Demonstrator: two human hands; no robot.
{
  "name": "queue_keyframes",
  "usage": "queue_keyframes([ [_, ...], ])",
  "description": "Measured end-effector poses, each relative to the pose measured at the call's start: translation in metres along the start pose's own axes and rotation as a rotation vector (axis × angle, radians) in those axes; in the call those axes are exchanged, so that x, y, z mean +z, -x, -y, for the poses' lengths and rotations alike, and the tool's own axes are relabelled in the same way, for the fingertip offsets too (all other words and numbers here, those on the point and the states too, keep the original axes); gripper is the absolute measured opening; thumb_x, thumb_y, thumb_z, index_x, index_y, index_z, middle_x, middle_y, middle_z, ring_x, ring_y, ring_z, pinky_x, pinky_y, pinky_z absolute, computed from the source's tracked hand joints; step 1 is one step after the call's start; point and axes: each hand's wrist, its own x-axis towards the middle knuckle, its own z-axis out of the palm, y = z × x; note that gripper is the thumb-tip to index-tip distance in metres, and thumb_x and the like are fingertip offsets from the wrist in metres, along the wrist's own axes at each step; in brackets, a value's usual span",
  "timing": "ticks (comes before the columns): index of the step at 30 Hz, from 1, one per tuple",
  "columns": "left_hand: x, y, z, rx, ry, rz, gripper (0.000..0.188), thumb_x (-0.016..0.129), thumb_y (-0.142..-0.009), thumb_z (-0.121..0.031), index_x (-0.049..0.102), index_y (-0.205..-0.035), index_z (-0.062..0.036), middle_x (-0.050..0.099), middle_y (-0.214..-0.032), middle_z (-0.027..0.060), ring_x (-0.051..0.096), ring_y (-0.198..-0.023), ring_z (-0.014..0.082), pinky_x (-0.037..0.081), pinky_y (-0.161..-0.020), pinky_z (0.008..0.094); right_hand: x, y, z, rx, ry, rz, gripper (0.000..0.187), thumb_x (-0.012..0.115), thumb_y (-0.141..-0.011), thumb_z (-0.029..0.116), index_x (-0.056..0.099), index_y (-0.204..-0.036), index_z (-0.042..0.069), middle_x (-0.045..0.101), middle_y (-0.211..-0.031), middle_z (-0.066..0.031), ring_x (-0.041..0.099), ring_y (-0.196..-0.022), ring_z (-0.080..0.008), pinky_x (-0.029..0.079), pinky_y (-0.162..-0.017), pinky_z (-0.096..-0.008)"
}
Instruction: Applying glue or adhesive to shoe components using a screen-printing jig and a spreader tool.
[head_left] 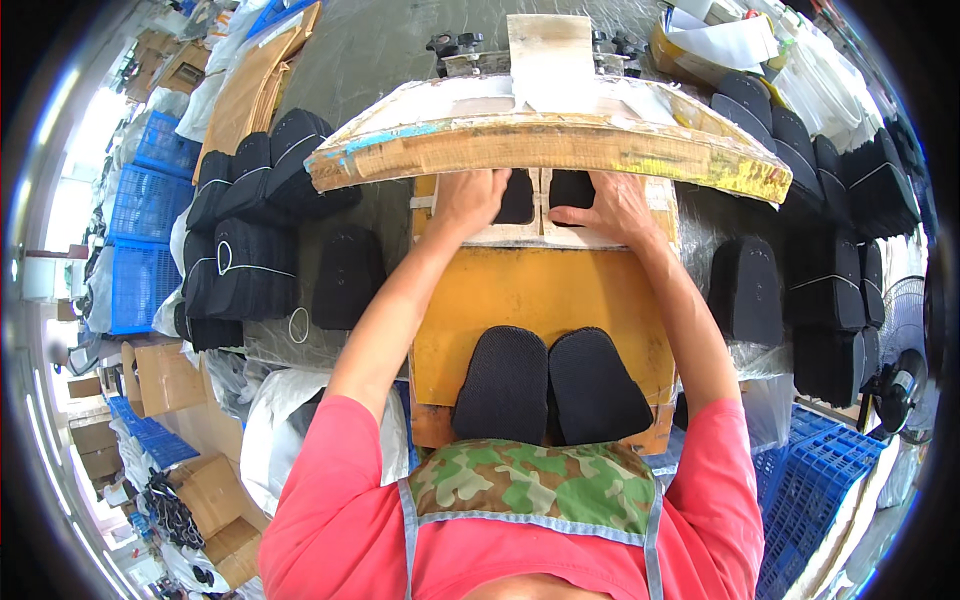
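Observation:
Both my hands reach under the raised edge of a wooden-framed printing screen (560,145). My left hand (472,203) has bent fingers at the edge of a black insole piece (516,198) lying in a pale template (505,236); the frame hides some fingertips. On the other side, my right hand (622,208) has its thumb stretched out beside a second black insole piece (571,188), its far fingers partly covered by the frame. Closer to my body, two loose black insole pieces (502,383) lie side by side on the yellow board (545,290).
Tied stacks of black pieces (250,270) stand at the left, more stacks (825,280) at the right. Black clamp knobs (455,45) sit behind the screen. Blue crates (815,460) and a small fan (903,385) are at the right edge; cardboard boxes (215,495) lie at lower left.

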Motion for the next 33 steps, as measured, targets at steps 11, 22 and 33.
queue_keyframes([
  [11,0.005,0.008,-0.002,-0.017,-0.127,0.176,0.058,0.043,-0.100,-0.036,0.035,-0.141,0.0044,0.046,-0.139,0.0259,0.038,-0.133,0.0392,0.023,-0.112,0.0495,0.001,0.002,0.002,0.138,-0.037,-0.009,0.057,0.066,-0.086,0.045,0.061,-0.118,-0.001,0.065,-0.114,-0.0217,0.058,-0.111,-0.0373,0.039,-0.100,-0.0462],
  [22,-0.003,-0.012,-0.002,-0.025,0.055,0.357,0.048,0.044,-0.099,-0.035,0.048,-0.133,-0.0018,0.056,-0.128,0.0224,0.049,-0.122,0.0388,0.033,-0.103,0.0502,0.007,0.001,-0.004,0.122,-0.038,-0.048,0.046,0.062,-0.091,0.036,0.059,-0.121,0.000,0.063,-0.118,-0.0208,0.052,-0.119,-0.0336,0.032,-0.105,-0.0462],
  [33,0.006,-0.005,-0.003,-0.106,0.101,0.184,0.047,0.043,-0.099,-0.034,0.048,-0.134,-0.0026,0.054,-0.130,0.0242,0.048,-0.122,0.0390,0.031,-0.105,0.0503,0.009,0.004,-0.004,0.124,-0.016,-0.049,0.051,0.062,-0.091,0.037,0.057,-0.127,0.002,0.060,-0.124,-0.0211,0.050,-0.123,-0.0342,0.031,-0.107,-0.0464],
])
